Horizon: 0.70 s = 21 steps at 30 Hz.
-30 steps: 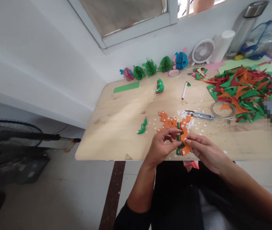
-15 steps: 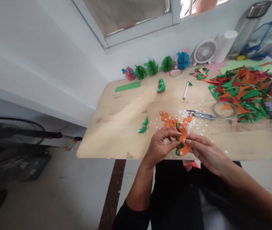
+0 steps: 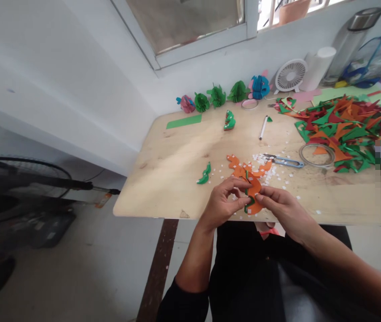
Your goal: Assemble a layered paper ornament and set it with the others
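Between my hands is a stack of wavy paper cutouts [image 3: 253,192], orange on top with green edges beneath and small white squares on it. My left hand [image 3: 228,199] pinches its left side between thumb and fingers. From the right, my right hand [image 3: 279,203] grips the orange edge with thumb and fingertips. Just beyond lie more orange cutouts [image 3: 235,164] with white squares on them. A green wavy cutout [image 3: 204,173] rests left of my hands, and another green stack [image 3: 229,120] lies farther back.
Blue-handled snips [image 3: 286,161] and a tape roll [image 3: 317,154] lie to the right, near a heap of paper scraps [image 3: 347,125]. A white pen [image 3: 263,127] is behind. Folded paper figures [image 3: 217,95] and a small fan [image 3: 290,76] line the wall. White bits are scattered around.
The orange layer now sits squarer over the green, covering more of it, with only thin green edges showing on the left. Both hands keep their grip. The view has shifted slightly.
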Each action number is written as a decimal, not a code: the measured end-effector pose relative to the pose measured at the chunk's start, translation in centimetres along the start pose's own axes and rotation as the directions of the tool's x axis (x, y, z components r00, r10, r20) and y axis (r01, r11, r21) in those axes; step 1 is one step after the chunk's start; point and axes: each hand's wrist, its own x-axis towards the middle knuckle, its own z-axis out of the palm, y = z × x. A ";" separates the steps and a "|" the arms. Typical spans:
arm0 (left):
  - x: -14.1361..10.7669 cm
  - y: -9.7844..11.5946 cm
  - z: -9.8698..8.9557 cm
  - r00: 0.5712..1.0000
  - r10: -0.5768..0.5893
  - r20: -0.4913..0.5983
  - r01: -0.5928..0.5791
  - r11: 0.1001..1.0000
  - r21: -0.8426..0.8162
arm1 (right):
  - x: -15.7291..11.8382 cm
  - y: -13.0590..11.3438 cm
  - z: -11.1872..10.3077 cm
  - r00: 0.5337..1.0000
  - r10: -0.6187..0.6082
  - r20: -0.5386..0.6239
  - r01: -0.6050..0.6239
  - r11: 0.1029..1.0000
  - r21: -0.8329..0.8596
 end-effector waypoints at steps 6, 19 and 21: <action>-0.4 -0.5 1.1 0.989 -0.062 -0.134 0.053 0.996 -0.072 | -0.2 0.1 0.4 1.000 -0.017 -0.002 0.016 0.995 -0.095; -0.4 -0.1 1.8 0.987 -0.142 -0.073 0.118 0.955 -0.272 | -0.8 0.3 0.5 0.997 -0.006 -0.079 -0.005 0.991 -0.133; -0.3 -0.1 1.9 0.983 -0.160 -0.086 0.134 0.959 -0.249 | -0.8 0.4 0.5 0.996 -0.012 -0.093 -0.002 0.989 -0.151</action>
